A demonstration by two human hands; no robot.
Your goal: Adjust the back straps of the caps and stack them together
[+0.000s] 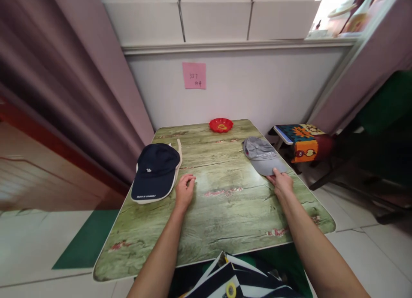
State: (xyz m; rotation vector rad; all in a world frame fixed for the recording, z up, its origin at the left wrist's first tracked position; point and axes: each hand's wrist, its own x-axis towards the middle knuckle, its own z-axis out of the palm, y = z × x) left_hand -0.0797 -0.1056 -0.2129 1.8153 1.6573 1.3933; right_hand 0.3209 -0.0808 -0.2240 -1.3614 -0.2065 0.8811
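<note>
One hand was occupied: the right hand (283, 182) pinched the grey cap (261, 155) by its brim, just ahead; the left hand (185, 188), loosely curled and apparently empty, was beside the navy cap (156, 167). Gripping seemed the step in hand, and shifting the grey cap called for a firm pinch.

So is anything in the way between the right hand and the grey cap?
No, nothing visible: the right hand is holding the grey cap by its brim. The dark blue cap lies on the table's other side.
</note>
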